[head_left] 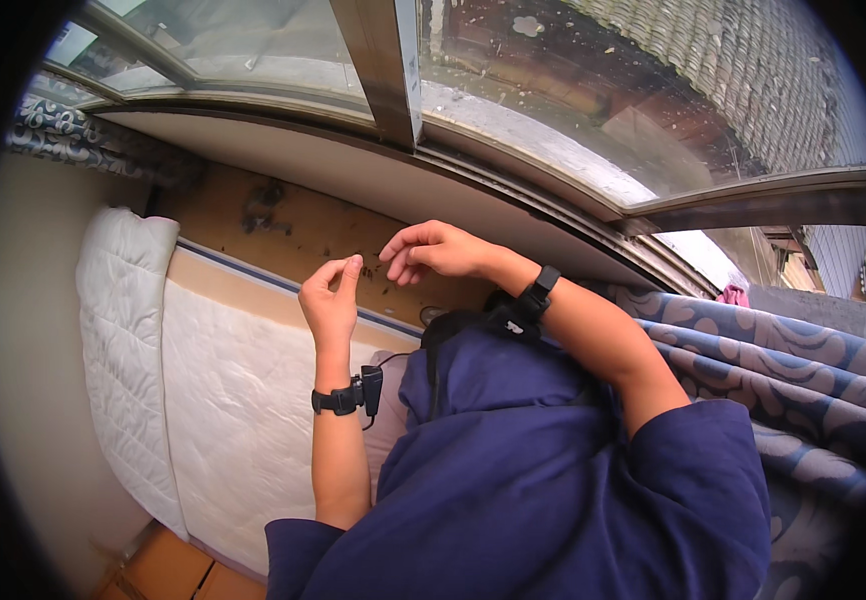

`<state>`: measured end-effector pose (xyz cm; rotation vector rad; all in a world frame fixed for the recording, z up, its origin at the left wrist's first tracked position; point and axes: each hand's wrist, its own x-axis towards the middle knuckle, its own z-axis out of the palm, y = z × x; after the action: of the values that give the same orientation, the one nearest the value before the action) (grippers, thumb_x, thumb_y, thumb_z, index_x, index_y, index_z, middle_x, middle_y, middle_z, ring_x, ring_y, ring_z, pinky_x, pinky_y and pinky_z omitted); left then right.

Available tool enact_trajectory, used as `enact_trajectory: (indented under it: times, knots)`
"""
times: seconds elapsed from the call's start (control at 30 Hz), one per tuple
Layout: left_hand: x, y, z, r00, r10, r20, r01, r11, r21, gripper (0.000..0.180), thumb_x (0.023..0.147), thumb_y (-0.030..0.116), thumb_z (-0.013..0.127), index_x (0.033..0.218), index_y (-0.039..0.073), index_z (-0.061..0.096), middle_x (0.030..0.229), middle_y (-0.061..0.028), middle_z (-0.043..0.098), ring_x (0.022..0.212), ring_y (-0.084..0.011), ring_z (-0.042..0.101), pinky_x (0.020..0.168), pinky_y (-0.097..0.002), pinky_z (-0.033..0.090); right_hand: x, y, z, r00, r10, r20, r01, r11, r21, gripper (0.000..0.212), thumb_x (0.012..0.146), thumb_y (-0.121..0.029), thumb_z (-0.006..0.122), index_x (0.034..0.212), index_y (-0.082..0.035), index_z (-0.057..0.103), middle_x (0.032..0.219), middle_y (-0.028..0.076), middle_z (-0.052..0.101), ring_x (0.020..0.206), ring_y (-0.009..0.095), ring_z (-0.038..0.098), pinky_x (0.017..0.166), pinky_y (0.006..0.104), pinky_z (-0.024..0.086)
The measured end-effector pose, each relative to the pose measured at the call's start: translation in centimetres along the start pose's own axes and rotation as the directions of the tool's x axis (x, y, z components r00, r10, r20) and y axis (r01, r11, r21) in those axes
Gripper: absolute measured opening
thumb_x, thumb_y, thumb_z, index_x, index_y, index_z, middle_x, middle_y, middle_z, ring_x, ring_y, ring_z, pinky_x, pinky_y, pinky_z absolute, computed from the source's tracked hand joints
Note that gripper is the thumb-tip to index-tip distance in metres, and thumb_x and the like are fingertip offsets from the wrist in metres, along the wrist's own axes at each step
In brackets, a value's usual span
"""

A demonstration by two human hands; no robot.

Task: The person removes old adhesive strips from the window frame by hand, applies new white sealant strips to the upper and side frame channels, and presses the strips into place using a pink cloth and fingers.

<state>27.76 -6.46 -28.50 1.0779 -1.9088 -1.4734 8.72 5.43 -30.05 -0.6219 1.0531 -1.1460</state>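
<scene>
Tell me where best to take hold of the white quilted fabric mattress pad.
The white quilted fabric mattress pad is probably best pinched at its loose left edge, approached from the left: there it droops over the side in a soft fold. Left hand and right hand hover near its far end.

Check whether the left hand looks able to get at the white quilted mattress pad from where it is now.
Probably yes: the left hand is raised with empty, lightly pinched fingers right above the white quilted mattress pad, and nothing lies between them. The right hand is off to the side.
</scene>
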Motion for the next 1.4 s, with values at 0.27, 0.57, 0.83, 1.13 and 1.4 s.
enact_trajectory:
  times: [0.27,0.57,0.83,1.13,1.4]
  knots:
    - [-2.6,11.6,-3.0,0.893,0.419,0.167,-0.438,0.894,0.097,0.020,0.093,0.018,0.067,0.094,-0.001,0.071,0.073,-0.0078,0.062,0.059,-0.0161,0.055,0.057,-0.0261,0.044,-8.2,-6.0,-0.1,0.960,-0.211,-0.184,-0.020,0.604,-0.797,0.029,0.093,-0.030,0.061,0.092,-0.003,0.071,0.076,0.018,0.067,0.074,0.035,0.064,0.071,0.0424,0.050]
    - [-8.0,27.0,-2.9,0.225,0.957,0.181,-0.870,0.281,-0.405,0.019,0.089,0.024,0.066,0.093,0.006,0.070,0.087,-0.0077,0.067,0.078,-0.0209,0.066,0.064,-0.0329,0.054,-20.6,-7.8,-2.4,0.716,-0.334,-0.613,-0.171,0.768,-0.618,0.018,0.095,-0.017,0.064,0.102,-0.001,0.067,0.074,-0.003,0.058,0.063,0.004,0.050,0.056,0.0214,0.041]
    - [-11.0,28.1,1.9,0.386,0.916,-0.110,-0.779,0.259,-0.572,0.013,0.087,0.012,0.060,0.081,0.007,0.071,0.082,-0.0111,0.069,0.074,-0.0242,0.069,0.063,-0.0336,0.054,-24.0,-7.8,-2.7,0.384,-0.531,-0.755,-0.044,0.807,-0.589,0.018,0.095,-0.015,0.066,0.105,-0.001,0.065,0.075,-0.001,0.057,0.064,0.004,0.051,0.055,0.0200,0.042]
    - [-6.5,23.8,5.9,0.236,0.669,0.705,-0.797,0.548,-0.253,0.023,0.081,0.018,0.074,0.098,0.003,0.069,0.087,-0.0091,0.066,0.080,-0.0249,0.065,0.069,-0.0342,0.050,-41.7,0.9,-7.0,-0.064,-0.740,-0.669,-0.977,0.181,-0.108,0.060,0.083,-0.045,0.072,0.129,-0.008,0.059,0.124,0.022,0.059,0.118,0.037,0.054,0.100,0.0465,0.042]
    - [5.4,8.5,10.0,0.990,0.126,0.065,-0.129,0.991,0.044,0.018,0.085,0.019,0.075,0.087,0.001,0.071,0.063,-0.0058,0.065,0.056,-0.0105,0.061,0.055,-0.0278,0.048,-34.8,0.7,-5.8,-0.016,-0.635,-0.772,-0.519,0.666,-0.537,0.024,0.089,-0.015,0.070,0.107,0.000,0.066,0.094,0.011,0.067,0.082,0.019,0.063,0.073,0.0310,0.050]
